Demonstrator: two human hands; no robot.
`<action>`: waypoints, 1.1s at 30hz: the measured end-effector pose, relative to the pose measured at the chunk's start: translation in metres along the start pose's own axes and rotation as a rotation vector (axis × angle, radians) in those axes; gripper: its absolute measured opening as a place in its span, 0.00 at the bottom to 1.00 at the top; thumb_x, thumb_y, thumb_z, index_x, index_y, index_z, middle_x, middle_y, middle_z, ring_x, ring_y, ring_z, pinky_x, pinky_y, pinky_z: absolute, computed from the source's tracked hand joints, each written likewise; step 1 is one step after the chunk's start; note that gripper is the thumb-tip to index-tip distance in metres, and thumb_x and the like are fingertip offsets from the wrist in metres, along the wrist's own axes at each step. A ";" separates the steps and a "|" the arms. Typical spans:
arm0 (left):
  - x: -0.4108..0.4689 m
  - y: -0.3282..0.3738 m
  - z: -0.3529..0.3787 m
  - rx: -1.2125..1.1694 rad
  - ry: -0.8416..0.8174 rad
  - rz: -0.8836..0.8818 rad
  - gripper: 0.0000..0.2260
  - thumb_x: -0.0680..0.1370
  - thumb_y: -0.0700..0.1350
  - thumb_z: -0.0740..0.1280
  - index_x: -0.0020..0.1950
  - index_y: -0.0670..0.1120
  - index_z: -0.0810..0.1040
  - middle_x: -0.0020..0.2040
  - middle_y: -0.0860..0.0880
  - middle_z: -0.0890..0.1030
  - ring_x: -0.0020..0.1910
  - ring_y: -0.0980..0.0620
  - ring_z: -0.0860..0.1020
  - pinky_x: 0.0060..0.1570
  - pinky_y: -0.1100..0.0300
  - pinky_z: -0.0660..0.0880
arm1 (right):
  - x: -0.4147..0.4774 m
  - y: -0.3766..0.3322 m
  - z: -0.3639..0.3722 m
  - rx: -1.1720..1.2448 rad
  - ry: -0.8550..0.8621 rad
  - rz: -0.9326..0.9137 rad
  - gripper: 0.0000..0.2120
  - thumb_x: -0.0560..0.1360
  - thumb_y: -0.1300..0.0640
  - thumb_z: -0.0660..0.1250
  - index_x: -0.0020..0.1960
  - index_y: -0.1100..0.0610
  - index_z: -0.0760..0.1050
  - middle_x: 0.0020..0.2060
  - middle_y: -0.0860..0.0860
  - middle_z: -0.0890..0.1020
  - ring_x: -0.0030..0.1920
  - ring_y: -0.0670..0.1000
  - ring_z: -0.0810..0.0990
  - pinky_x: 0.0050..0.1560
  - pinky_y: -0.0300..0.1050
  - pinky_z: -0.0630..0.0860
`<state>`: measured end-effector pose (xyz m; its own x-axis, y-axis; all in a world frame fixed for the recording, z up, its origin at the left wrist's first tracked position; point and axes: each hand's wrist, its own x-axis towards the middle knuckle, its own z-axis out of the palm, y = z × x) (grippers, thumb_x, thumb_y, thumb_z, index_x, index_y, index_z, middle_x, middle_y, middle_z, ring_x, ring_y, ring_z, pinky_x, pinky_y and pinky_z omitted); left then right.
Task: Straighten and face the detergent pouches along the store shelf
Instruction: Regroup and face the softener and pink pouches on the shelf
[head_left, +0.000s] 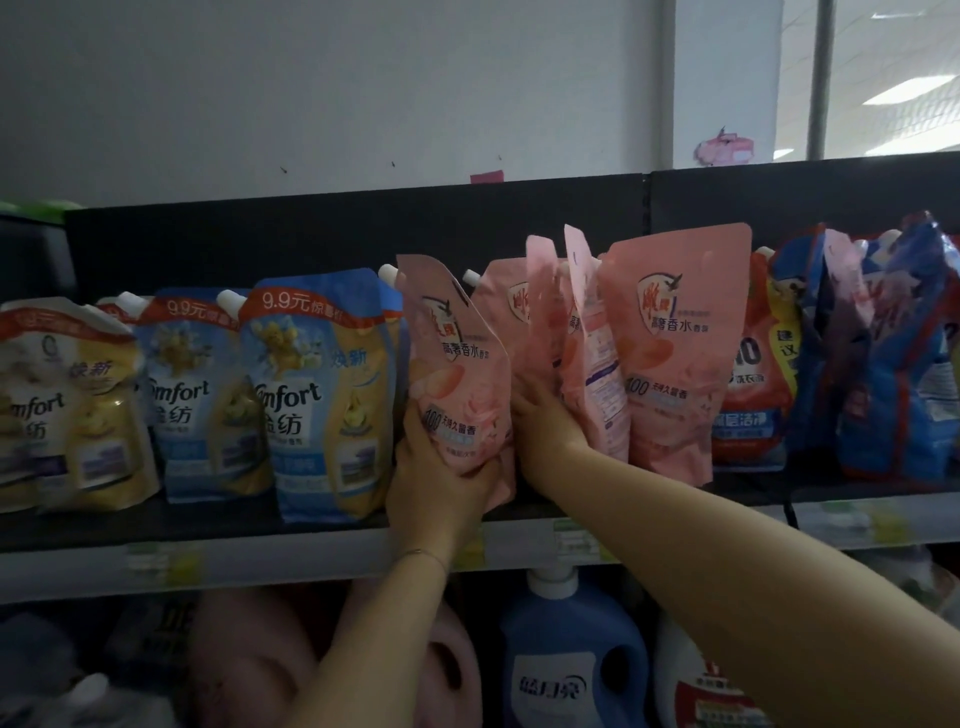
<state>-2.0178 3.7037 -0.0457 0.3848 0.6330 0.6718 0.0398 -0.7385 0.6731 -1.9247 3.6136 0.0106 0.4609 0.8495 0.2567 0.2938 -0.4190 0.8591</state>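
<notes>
The left hand (441, 467) grips a pink pouch (457, 374) by its base, tilting it upright; the right hand (545, 421), just right of it, clasps sideways-turned pink pouches (587, 353) on the shelf (311, 551), likely to face them.

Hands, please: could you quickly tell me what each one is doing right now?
Left hand: closed on the tilted pink pouch.
Right hand: gripping the middle pink pouches.

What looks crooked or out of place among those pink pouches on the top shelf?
One pink pouch beside the right hand is turned sideways, showing its back label rather than its front. The pouch gripped by the left hand leans left, its bottom over the shelf edge.
</notes>
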 end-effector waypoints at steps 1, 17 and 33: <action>0.000 0.000 0.000 0.003 0.005 0.004 0.49 0.62 0.64 0.74 0.76 0.55 0.53 0.68 0.48 0.72 0.63 0.46 0.75 0.56 0.49 0.76 | 0.002 -0.001 0.001 0.009 0.010 0.028 0.39 0.79 0.40 0.55 0.79 0.55 0.39 0.78 0.58 0.44 0.77 0.63 0.39 0.72 0.65 0.36; 0.000 -0.002 -0.001 0.122 -0.027 -0.015 0.50 0.63 0.67 0.70 0.77 0.56 0.47 0.68 0.47 0.71 0.62 0.44 0.75 0.54 0.47 0.77 | 0.019 -0.012 0.027 0.233 -0.085 0.234 0.38 0.79 0.36 0.48 0.79 0.56 0.39 0.78 0.61 0.46 0.76 0.67 0.42 0.71 0.68 0.37; -0.002 -0.004 -0.005 0.150 -0.013 0.004 0.47 0.66 0.62 0.72 0.77 0.54 0.50 0.70 0.48 0.70 0.63 0.43 0.74 0.56 0.48 0.75 | -0.039 0.036 0.060 0.300 -0.120 0.212 0.30 0.80 0.41 0.52 0.76 0.58 0.60 0.75 0.56 0.62 0.77 0.62 0.48 0.74 0.63 0.42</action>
<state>-2.0233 3.7065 -0.0477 0.3966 0.6278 0.6698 0.1750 -0.7679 0.6162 -1.8819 3.5465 0.0050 0.6274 0.6977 0.3459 0.4053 -0.6718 0.6200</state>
